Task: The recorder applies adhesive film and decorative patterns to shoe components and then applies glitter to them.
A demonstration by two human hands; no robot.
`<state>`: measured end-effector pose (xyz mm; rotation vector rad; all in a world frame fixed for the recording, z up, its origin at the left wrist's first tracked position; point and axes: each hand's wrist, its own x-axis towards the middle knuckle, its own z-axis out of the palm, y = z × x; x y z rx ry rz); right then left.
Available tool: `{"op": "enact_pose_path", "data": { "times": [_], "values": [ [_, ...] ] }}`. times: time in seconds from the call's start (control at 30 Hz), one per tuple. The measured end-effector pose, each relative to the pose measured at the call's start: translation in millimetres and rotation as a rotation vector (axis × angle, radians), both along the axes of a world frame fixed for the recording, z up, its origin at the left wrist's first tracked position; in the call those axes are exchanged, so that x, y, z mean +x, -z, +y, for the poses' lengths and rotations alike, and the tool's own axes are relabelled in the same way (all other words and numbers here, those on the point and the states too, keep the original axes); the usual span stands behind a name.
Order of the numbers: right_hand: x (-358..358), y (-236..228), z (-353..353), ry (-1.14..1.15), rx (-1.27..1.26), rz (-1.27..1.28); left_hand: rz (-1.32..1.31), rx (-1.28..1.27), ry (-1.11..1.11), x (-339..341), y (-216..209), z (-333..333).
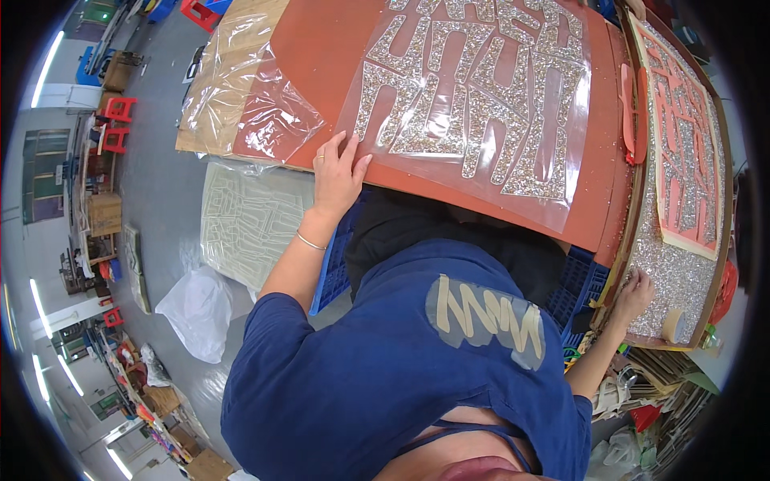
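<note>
The glitter sheet, clear film carrying sparkly gold and silver shapes, lies flat on the reddish-brown counter in front of me. My left hand is at the near left corner of the glitter sheet, palm down, fingers loosely spread and their tips at its edge; I see nothing gripped in it, and I can't tell how firmly it presses. Well to the right of the glitter sheet, my right hand is at the near side of a brown-rimmed tray full of loose glitter. Its fingers are curled in, and I can't tell whether they hold anything. Between the glitter sheet and the tray lies a long red tool. Inside the tray, also right of the glitter sheet, are a coral stencil with a cream border and, nearer me, a tape roll. Just left of the glitter sheet spreads crinkled clear film. Farther left and nearer me than the glitter sheet are a pale patterned sheet and a white plastic bag.
</note>
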<state>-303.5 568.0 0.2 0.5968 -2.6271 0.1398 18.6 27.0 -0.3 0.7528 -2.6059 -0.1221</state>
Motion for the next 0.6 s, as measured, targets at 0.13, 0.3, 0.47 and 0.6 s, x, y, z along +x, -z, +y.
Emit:
{"op": "enact_pose_path", "data": {
  "times": [0.13,0.3,0.47,0.6],
  "values": [
    [-2.6,3.5,2.1,0.053,0.059,0.010,-0.064,-0.028,-0.007,-0.4,-8.3,0.3],
    [-7.0,13.8,11.6,0.004,0.002,0.043,-0.113,-0.168,0.114,3.2,-11.9,-13.8],
    [-6.0,18.4,16.5,0.099,0.022,0.003,0.006,-0.099,0.116,7.2,2.0,-20.6],
    [0.6,2.9,-6.1,0.188,0.237,0.054,0.145,0.094,0.063,0.7,4.2,-28.0]
  ]
}}
